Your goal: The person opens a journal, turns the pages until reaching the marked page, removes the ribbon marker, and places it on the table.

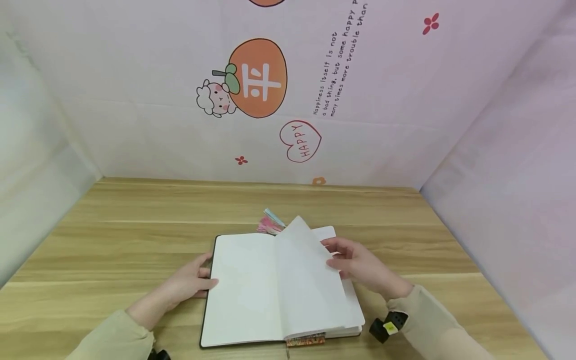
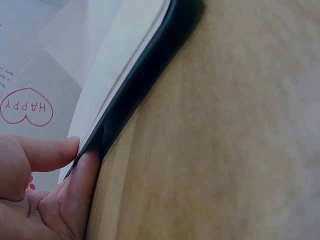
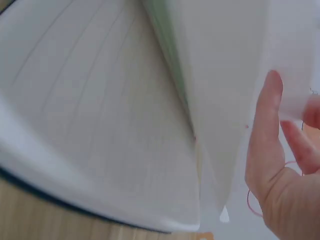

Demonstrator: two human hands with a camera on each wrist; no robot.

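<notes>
An open notebook [image 1: 243, 290] with blank white pages and a dark cover lies on the wooden table. The left hand [image 1: 191, 282] grips its left edge, thumb on the page side and fingers at the cover; the left wrist view shows that thumb [image 2: 52, 154] against the dark cover edge [image 2: 135, 80]. On the other side, the right hand [image 1: 355, 262] pinches the outer edge of a raised page [image 1: 308, 270]. In the right wrist view the page [image 3: 220, 75] stands up from the lined sheets [image 3: 100, 115], with a green strip [image 3: 170, 60] between them.
A pink tassel [image 1: 270, 226] and a pale blue strip [image 1: 274, 217] stick out past the notebook's top edge. A colourful patterned strip [image 1: 306, 341] shows at its bottom edge. Printed white cloth [image 1: 373, 140] hangs behind the wooden table [image 1: 148, 225] and along its sides.
</notes>
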